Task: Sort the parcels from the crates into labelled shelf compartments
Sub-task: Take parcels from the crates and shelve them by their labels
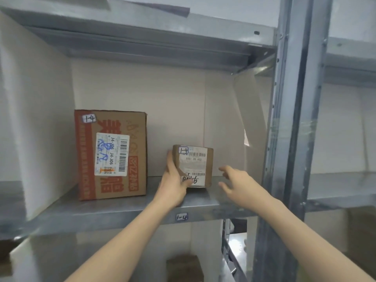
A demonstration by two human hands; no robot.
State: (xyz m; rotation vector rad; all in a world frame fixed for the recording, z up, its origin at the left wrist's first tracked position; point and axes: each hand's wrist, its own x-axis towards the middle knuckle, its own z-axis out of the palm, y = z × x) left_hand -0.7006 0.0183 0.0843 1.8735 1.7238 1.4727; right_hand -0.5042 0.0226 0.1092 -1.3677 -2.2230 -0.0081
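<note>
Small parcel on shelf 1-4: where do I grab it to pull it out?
Take the small parcel by its two side faces, reaching in from the open front. It stands upright on the shelf, apart from the big box, so both sides are reachable. The left hand grips the left face; the right hand hangs open near the right one.

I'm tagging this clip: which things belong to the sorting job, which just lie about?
Job: small parcel gripped by left hand; right hand beside it; large parcel; shelf label 1-4.
Lying about: brown box below; steel upright.
</note>
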